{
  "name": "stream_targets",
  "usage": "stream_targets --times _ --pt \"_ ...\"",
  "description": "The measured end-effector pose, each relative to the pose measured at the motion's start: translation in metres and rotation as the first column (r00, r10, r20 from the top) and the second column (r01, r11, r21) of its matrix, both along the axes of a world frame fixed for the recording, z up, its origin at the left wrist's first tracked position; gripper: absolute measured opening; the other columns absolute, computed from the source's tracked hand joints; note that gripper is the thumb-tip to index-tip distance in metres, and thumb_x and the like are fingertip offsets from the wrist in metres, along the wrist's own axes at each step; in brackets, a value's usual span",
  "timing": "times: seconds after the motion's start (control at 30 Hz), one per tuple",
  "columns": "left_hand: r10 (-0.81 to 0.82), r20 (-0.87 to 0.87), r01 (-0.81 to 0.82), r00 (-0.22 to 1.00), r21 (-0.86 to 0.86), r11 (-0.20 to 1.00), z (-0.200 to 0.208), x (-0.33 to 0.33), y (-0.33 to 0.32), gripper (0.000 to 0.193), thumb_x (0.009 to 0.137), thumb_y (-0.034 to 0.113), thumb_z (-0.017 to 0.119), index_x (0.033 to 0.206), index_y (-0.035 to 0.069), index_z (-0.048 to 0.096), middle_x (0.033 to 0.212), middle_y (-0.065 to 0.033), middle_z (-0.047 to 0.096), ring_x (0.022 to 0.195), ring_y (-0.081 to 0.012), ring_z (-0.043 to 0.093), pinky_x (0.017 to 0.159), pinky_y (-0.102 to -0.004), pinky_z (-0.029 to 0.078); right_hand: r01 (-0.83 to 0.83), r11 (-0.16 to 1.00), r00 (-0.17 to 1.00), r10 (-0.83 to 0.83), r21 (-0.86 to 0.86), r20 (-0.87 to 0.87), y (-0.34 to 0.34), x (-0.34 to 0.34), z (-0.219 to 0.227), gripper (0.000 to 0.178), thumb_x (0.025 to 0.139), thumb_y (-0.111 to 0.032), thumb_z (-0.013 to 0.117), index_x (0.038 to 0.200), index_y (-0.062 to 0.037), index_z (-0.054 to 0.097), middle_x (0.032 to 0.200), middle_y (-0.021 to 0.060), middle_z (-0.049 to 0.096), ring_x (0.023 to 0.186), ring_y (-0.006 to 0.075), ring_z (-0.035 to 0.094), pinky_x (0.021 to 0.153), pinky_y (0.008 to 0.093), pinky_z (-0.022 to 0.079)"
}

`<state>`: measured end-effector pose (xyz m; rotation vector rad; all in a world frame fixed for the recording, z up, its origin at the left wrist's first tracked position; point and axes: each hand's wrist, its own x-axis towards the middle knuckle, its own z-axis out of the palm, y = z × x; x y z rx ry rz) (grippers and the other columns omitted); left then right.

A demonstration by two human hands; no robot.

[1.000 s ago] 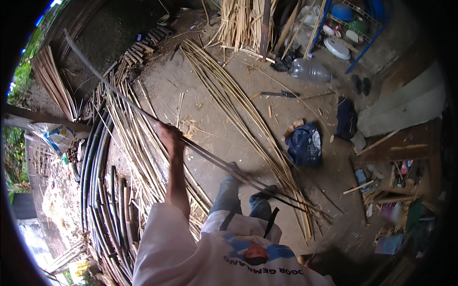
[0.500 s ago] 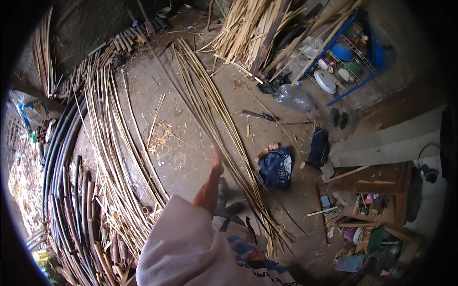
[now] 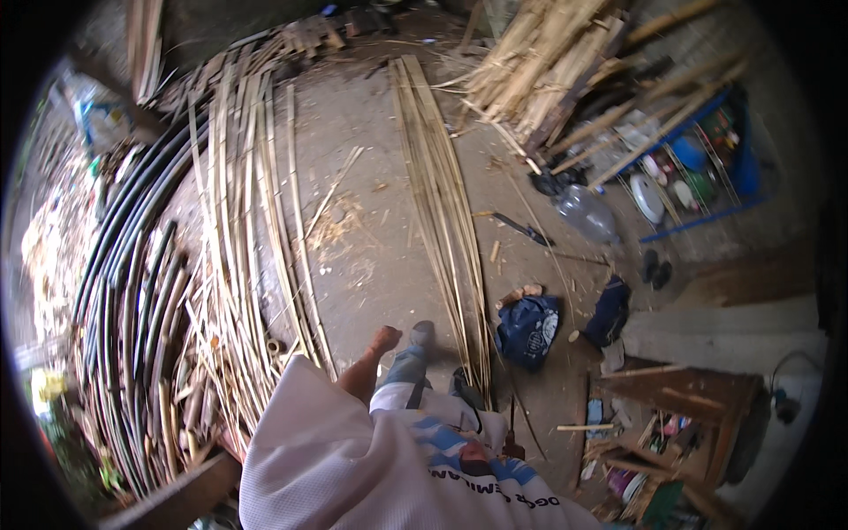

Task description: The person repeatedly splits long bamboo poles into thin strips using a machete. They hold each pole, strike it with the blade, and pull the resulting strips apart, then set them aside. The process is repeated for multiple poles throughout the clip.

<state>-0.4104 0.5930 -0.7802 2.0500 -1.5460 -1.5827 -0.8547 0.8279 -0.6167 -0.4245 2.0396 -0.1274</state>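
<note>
My left hand hangs low in front of my body, above my grey-blue boot, with nothing visible in it. Its fingers look loosely bent and apart, though slightly blurred. To its right, a bundle of long split bamboo strips lies on the floor, reaching from near my feet to the far side; the hand is not touching it. At the right edge of my white shirt, a small brown patch shows beside a thin dark upright piece. I cannot make out whether it is my right hand.
More bamboo strips lie to the left, beside dark bamboo poles. A dark blue bag, a long knife and a clear plastic bottle are to the right. Beyond stand split wood and a blue-framed dish rack.
My left hand has drawn back toward my body, away from the strips. The long dark strip beside it no longer stands out separately. The view has turned, shifting the scene.
</note>
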Motion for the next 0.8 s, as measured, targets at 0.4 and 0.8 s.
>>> stream_targets --times 0.4,0.8 --pt "0.894 -0.309 -0.941 0.325 -0.201 0.273 0.103 0.043 0.237 0.046 0.097 0.039 0.052 0.110 -0.004 0.063 0.095 -0.0141 0.071 0.077 -0.0195 0.067 0.066 -0.0296 0.052 -0.532 0.837 0.847 0.527 -0.128 -0.071 -0.151 -0.091 -0.115 0.059 0.094 -0.058 0.048 0.123 -0.0074 0.058 0.078 0.0161 0.064 0.043 0.0226 0.055 0.040 0.0369 0.043" --pt "0.732 0.315 -0.790 0.603 0.360 0.496 0.044 -0.205 0.579 0.035 0.088 0.030 0.056 0.103 0.002 0.071 0.096 -0.0227 0.070 0.088 -0.0325 0.069 0.078 -0.0402 0.053 -0.658 0.740 0.739 0.670 -0.142 0.068 -0.074 -0.078 -0.114 0.025 0.087 -0.026 0.063 0.093 -0.0042 0.055 0.066 0.0061 0.053 0.048 0.0162 0.053 0.042 0.0319 0.047"
